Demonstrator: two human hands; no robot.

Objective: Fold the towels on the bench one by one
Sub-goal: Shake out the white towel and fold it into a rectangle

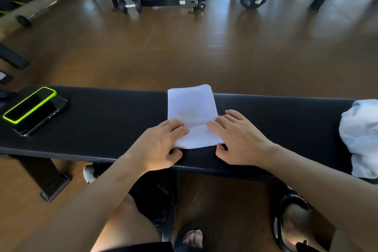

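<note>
Head view: white towel (192,108) (near end folded over) pinched by both hands (201,141).

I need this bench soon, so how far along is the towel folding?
Done: no finished folded towel shows anywhere on the bench. In hand: the left hand and right hand pinch the near flap of the white towel, folded partway over itself. Left: a crumpled towel pile at the bench's right end waits. Early going, I'd say.
</note>
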